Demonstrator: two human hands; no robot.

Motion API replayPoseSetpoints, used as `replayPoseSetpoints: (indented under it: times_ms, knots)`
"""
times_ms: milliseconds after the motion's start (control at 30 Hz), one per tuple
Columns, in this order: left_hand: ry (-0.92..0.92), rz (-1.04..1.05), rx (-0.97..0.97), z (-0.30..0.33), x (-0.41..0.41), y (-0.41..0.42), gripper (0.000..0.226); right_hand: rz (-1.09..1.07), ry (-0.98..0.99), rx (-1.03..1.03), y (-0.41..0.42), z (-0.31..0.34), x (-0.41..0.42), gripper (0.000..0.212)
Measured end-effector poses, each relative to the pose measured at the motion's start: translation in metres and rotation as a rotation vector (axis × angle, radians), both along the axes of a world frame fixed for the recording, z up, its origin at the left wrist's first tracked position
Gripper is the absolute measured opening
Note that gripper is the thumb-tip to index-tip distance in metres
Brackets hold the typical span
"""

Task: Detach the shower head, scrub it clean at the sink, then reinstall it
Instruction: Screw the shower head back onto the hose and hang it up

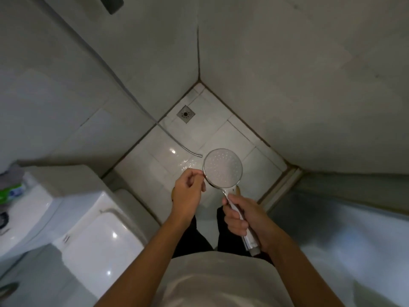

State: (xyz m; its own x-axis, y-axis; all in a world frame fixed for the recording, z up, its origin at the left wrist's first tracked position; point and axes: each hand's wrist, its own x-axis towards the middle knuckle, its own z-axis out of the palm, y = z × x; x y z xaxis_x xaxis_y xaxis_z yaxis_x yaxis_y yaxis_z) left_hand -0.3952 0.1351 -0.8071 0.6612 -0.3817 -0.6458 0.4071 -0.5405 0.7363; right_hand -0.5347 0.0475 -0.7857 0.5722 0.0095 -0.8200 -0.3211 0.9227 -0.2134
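A chrome shower head (222, 168) with a round white spray face full of small holes is held over the tiled floor, face up toward me. My right hand (242, 220) grips its handle, whose open end pokes out below my palm. My left hand (188, 191) has curled fingers, and its fingertips touch the left rim of the round face. The metal shower hose (152, 119) hangs free down the left wall, its loose end lying on the floor near the head and detached from it.
A white toilet (93, 229) with its lid down stands at lower left, with small items on its cistern (13, 191). A floor drain (186, 114) sits near the far corner. The floor tiles (181, 162) are wet. A metallic surface (343, 229) is at lower right.
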Motion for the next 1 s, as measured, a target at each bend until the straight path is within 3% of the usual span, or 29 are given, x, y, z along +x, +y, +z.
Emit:
replayPoseSetpoints:
  times_ms: [200, 500, 700, 1000]
  knots:
    - [-0.01, 0.009, 0.08, -0.055, 0.004, -0.032, 0.019, -0.013, 0.032, 0.157, -0.036, -0.051, 0.006, 0.023]
    - [0.061, -0.121, 0.304, -0.19, 0.028, -0.066, 0.054, 0.041, 0.223, 0.07, -0.06, -0.158, 0.027, 0.021]
    - [0.3, -0.207, 0.236, -0.288, 0.051, -0.074, 0.036, 0.034, 0.302, 0.077, -0.066, -0.257, 0.041, 0.02]
    - [0.275, -0.197, 0.31, -0.465, 0.078, -0.057, 0.021, -0.081, 0.395, 0.124, -0.054, -0.432, 0.064, 0.024]
